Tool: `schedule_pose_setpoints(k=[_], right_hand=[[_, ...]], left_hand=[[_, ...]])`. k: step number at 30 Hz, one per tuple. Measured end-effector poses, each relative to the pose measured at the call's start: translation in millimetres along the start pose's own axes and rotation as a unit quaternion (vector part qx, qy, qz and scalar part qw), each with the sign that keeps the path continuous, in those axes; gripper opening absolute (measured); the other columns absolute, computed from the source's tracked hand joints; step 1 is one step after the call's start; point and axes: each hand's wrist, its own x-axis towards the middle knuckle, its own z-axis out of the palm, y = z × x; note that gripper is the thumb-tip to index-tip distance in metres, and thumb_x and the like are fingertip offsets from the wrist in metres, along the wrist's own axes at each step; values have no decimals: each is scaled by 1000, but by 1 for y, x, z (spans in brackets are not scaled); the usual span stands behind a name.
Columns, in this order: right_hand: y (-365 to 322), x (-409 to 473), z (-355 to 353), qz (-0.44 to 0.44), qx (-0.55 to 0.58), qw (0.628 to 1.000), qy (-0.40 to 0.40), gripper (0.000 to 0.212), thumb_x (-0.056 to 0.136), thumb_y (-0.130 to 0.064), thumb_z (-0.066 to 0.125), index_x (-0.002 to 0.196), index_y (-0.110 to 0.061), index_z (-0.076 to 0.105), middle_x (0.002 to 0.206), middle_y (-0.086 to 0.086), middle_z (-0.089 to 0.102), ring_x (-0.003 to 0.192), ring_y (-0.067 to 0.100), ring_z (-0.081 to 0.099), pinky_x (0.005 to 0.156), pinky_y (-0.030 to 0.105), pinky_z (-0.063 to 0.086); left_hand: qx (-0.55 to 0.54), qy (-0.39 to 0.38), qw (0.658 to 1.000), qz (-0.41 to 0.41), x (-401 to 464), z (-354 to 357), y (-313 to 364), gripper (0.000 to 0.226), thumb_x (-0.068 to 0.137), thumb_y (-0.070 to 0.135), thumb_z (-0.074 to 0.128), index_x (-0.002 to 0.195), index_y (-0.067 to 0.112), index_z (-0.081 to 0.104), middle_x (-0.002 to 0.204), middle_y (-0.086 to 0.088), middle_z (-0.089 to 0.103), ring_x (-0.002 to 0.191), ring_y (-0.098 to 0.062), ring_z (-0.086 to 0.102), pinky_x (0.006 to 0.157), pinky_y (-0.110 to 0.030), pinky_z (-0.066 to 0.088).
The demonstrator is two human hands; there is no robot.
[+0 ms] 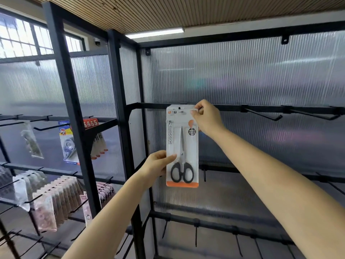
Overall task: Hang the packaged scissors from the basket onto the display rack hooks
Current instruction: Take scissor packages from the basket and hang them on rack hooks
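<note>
A packaged pair of scissors [182,146], black-handled on a white and orange card, hangs upright against the top crossbar [261,108] of the black display rack. My right hand [206,118] pinches the card's top right corner beside its hang hole, at the bar. My left hand [158,166] grips the card's left edge near the scissor handles, thumb on the front. The hook under the card's top is hidden, so I cannot tell whether the card sits on it. The basket is out of view.
Bare black hooks [265,114] jut from the same bar to the right, and more hooks [196,234] hang from lower bars. The neighbouring rack on the left carries tape packs [68,143] and rows of pinkish packets [59,199]. A black upright post [121,118] separates the racks.
</note>
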Motion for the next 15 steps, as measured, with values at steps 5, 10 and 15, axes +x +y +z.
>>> schedule_pose_setpoints(k=[5, 10, 15], right_hand=[[-2, 9, 3, -24, -16, 1000, 1, 8, 96, -17, 52, 97, -9, 52, 72, -7, 45, 61, 2, 47, 60, 22, 47], [-1, 23, 11, -30, -33, 999, 10, 7, 96, -17, 52, 92, -11, 50, 72, -9, 45, 67, 8, 45, 62, 23, 36], [9, 28, 16, -12, -46, 999, 16, 12, 97, -18, 51, 98, -6, 52, 72, -10, 45, 54, -3, 48, 48, 10, 34]], left_hand=[[7, 59, 998, 26, 8, -8, -2, 9, 88, 14, 64, 91, 5, 63, 91, -14, 67, 82, -27, 64, 87, -48, 52], [21, 85, 995, 48, 17, -10, 1, 11, 89, 13, 64, 95, 4, 64, 93, -11, 70, 81, -20, 68, 77, -34, 58], [55, 91, 993, 43, 29, -10, -4, 5, 88, 13, 65, 89, 9, 68, 86, -6, 71, 83, -20, 68, 80, -33, 58]])
